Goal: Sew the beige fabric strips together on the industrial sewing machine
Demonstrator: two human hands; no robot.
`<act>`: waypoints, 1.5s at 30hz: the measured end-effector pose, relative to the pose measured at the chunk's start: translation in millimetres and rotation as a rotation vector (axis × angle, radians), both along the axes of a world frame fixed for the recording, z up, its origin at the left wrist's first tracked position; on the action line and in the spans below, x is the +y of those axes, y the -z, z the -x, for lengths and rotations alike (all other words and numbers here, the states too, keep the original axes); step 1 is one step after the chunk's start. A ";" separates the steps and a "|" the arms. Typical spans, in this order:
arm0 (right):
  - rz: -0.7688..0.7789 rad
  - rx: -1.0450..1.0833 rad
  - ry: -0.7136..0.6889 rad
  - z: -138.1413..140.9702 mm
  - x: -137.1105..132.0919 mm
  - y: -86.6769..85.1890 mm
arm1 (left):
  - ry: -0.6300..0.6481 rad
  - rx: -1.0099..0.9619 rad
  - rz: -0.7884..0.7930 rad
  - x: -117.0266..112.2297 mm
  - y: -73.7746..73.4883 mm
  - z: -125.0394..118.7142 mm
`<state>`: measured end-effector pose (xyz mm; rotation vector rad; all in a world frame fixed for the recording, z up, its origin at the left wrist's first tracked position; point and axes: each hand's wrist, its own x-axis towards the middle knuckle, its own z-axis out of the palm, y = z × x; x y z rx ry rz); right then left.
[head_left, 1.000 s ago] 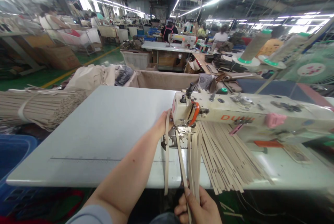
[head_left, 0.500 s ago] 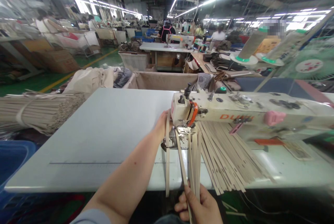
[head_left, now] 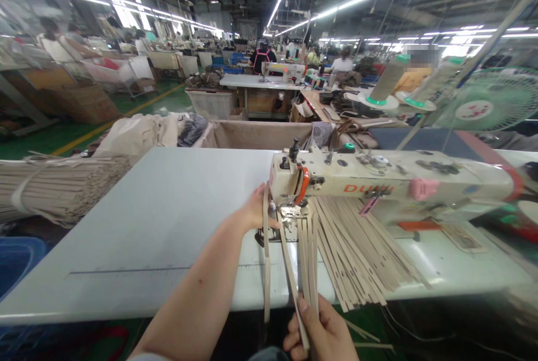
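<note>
My right hand (head_left: 321, 327), below the table's front edge, is closed with thumb and fingers pinching a narrow beige strap (head_left: 289, 265). That strap runs up to the presser foot (head_left: 294, 212) of a sewing machine (head_left: 378, 179). More beige straps (head_left: 310, 254) pass beside it, over the same hand. My left hand (head_left: 254, 209) lies left of the needle area, thumb stretched toward the foot and fingers pointing up, apart from the thumb; some fingertips are hidden. Another strap (head_left: 267, 271) hangs in front of this hand and over the table edge.
A fan of loose beige straps (head_left: 353, 254) lies under the machine arm on the white table (head_left: 168, 209). At left sit a tied strap bundle (head_left: 54, 187) and a blue basket (head_left: 21, 260). Behind stand a fabric-lined bin (head_left: 260, 134), thread cones (head_left: 382, 83) and a fan (head_left: 483, 106).
My left thumb has come into view beside the presser foot, stretched to the right. My right hand keeps its pinch on the strap. The whole view has shifted slightly.
</note>
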<state>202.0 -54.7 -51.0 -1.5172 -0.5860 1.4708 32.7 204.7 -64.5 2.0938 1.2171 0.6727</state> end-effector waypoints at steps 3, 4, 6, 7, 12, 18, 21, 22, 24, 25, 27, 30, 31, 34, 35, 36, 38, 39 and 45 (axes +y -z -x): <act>-0.034 -0.146 -0.096 -10.2 -5.2 -1.2 | -0.015 0.099 -0.002 -3.6 -2.4 -2.7; -0.059 -0.214 -0.118 -14.7 -5.8 -3.2 | -0.017 0.106 0.008 -4.5 -4.3 -3.8; -0.128 -0.373 -0.135 -25.7 -3.2 -9.5 | -0.018 0.115 0.029 -6.0 -9.0 -5.4; -0.163 -0.463 -0.131 -32.4 0.2 -13.3 | -0.017 0.123 0.037 -6.6 -11.3 -5.8; -0.302 -1.093 -0.208 -69.2 33.2 -26.7 | -0.032 0.114 0.040 -8.2 -16.3 -5.9; -0.228 -1.652 -0.254 -72.7 59.1 -23.1 | 0.025 0.188 -0.010 -3.6 -12.0 -7.1; -0.171 -1.884 -0.366 -65.8 60.5 -22.0 | 0.034 0.239 -0.025 -1.7 -10.2 -7.5; -0.167 -1.915 -0.385 -64.3 60.6 -22.4 | 0.033 0.245 -0.028 -1.6 -9.8 -7.5; -0.174 -1.940 -0.404 -62.0 61.3 -23.7 | 0.019 0.235 -0.026 -1.7 -9.4 -7.7; -0.178 -1.945 -0.405 -60.9 61.9 -24.5 | 0.008 0.224 -0.024 -1.9 -9.2 -7.8; -0.182 -1.962 -0.405 -58.2 63.7 -25.4 | -0.005 0.201 -0.022 -2.0 -8.7 -8.1; -0.183 -1.978 -0.410 -54.1 66.9 -24.7 | 0.010 0.202 -0.032 -1.6 -7.5 -8.1; -0.181 -1.978 -0.417 -53.2 67.9 -24.2 | 0.015 0.207 -0.034 -1.5 -7.2 -7.9; -0.167 -1.965 -0.442 -52.7 70.6 -23.4 | -0.002 0.192 -0.034 -1.4 -7.8 -7.1; -0.161 -1.958 -0.448 -53.2 71.3 -23.8 | -0.008 0.183 -0.032 -1.5 -8.4 -6.9; -0.155 -1.949 -0.454 -53.9 71.9 -24.5 | -0.010 0.179 -0.030 -1.6 -9.1 -6.7; -0.144 -1.924 -0.464 -55.5 72.7 -26.3 | 0.003 0.191 -0.031 -1.5 -10.0 -6.6; -0.139 -1.908 -0.468 -56.2 72.9 -27.2 | 0.012 0.198 -0.039 -1.2 -10.1 -6.6; -0.097 -1.716 -0.453 -64.6 77.2 -29.8 | -0.004 0.184 -0.092 4.1 -4.9 -5.9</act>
